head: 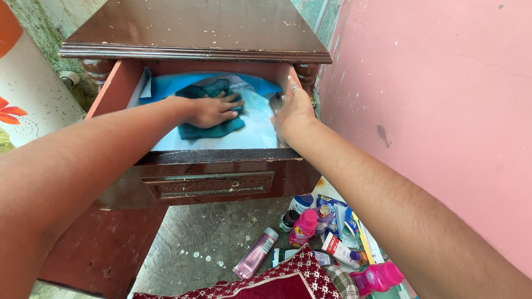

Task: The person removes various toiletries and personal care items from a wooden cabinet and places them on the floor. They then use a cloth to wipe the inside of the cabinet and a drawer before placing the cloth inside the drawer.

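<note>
While the pink wall [443,111] fills the right side, one dark wooden cabinet [194,27] stands against it with its single drawer [216,182] pulled out. The drawer is lined with pale blue paper [244,130], and one teal cloth [213,130] lies crumpled on that lining, toward the back.

Two hands are inside the drawer. The left hand [213,109] lies flat on the cloth, fingers spread and pressing down, not closed around it. The right hand [292,111] is at the drawer's right inner wall, fingers curled round a small dark thing [276,102] (too hidden to name); a ring shows on one finger.

Below, on the concrete floor [210,232], a cluster of toiletries lies near the cabinet's right foot. Counted by colour:
- two bright pink bottles, one upright [303,227], one on its side [379,277] at the lower edge
- one long pinkish-mauve tube [255,253] lying slantwise, white cap upward
- one white tube with a red band [339,250]
- one white bottle with a blue label [302,202]
- one small dark jar [287,220]
- one blue and yellow packet [335,206], flat, behind the bottles

A maroon cushion with white pattern [277,279] overlaps the bottom edge, just beside the tubes.
</note>
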